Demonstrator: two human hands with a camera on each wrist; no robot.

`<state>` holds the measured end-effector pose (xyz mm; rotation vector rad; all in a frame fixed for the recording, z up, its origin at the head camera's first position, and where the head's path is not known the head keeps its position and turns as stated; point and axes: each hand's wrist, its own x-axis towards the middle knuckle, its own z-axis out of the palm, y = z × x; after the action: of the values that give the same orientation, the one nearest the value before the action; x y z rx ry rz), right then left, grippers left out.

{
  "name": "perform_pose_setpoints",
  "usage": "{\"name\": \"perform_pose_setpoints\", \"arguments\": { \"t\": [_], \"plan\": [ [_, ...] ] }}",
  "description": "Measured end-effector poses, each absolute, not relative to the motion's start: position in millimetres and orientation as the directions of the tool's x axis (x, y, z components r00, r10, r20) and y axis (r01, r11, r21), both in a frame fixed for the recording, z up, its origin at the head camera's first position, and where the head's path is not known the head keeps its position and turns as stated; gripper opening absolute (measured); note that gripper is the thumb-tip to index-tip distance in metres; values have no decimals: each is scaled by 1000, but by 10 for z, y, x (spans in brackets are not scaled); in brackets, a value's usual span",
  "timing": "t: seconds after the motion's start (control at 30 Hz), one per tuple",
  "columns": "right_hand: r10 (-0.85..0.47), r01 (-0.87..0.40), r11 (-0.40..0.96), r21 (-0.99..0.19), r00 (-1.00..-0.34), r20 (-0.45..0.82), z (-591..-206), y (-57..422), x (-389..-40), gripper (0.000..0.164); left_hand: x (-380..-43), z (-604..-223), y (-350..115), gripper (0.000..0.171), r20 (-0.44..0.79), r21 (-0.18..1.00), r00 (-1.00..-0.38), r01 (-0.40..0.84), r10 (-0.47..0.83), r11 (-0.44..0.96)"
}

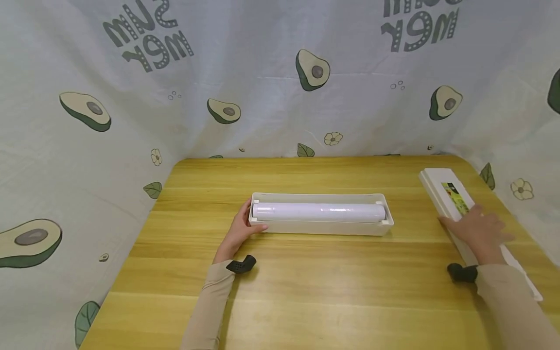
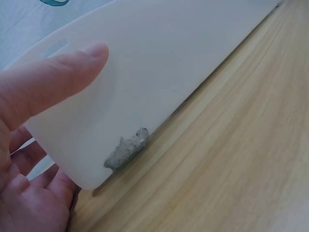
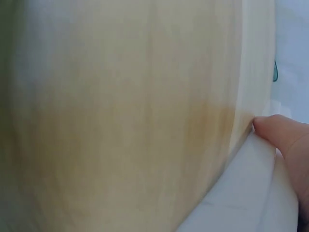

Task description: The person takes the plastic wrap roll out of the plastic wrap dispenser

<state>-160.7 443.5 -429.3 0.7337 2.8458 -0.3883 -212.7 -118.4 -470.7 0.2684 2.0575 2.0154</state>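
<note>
A long white open box [image 1: 323, 227] lies crosswise on the table, and inside it sits a shiny white roll [image 1: 317, 211], apparently plastic wrap. My left hand [image 1: 239, 227] grips the box's left end, thumb [image 2: 77, 72] on the front wall and fingers round the end. In the left wrist view a grey, torn-looking patch [image 2: 126, 151] shows low on that wall. On the right, a long white lid [image 1: 442, 194] with a green-and-black label [image 1: 455, 197] lies slanted. My right hand [image 1: 479, 233] rests across it with fingers spread, the thumb [image 3: 277, 129] at its left edge.
The wooden table [image 1: 315, 291] carries the box in its middle and the lid near its right edge. A pale cloth [image 1: 262, 73] printed with avocados and leaves hangs behind and at both sides. A black wrist camera [image 1: 241, 265] sits on the left sleeve.
</note>
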Motion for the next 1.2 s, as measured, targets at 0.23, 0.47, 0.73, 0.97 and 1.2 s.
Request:
{"name": "perform_pose_setpoints", "arguments": {
  "t": [0.23, 0.47, 0.73, 0.97, 1.2],
  "plan": [
    [442, 488, 850, -198, -866, -235, -4338, 4476, -1606, 119, -2102, -4690, -1194, 94, -31, 1000, -950, -29, 310, 11],
    [418, 479, 852, -213, -866, -274, -4297, 4493, -1575, 119, -2083, -4714, -1207, 97, 57, 998, -944, 62, 326, 6],
    [346, 382, 884, -269, -922, -173, -4141, 4441, -1559, 111, -2102, -4665, -1191, 93, -45, 999, -952, -36, 302, 35],
    [308, 340, 910, -235, -937, -164, -4088, 4395, -1563, 109, -2112, -4669, -1189, 94, -59, 998, -951, -48, 305, 42],
    [263, 280, 933, -227, -959, -102, -4160, 4405, -1566, 105, -2104, -4667, -1188, 94, -52, 998, -952, -43, 302, 36]
  ]
}}
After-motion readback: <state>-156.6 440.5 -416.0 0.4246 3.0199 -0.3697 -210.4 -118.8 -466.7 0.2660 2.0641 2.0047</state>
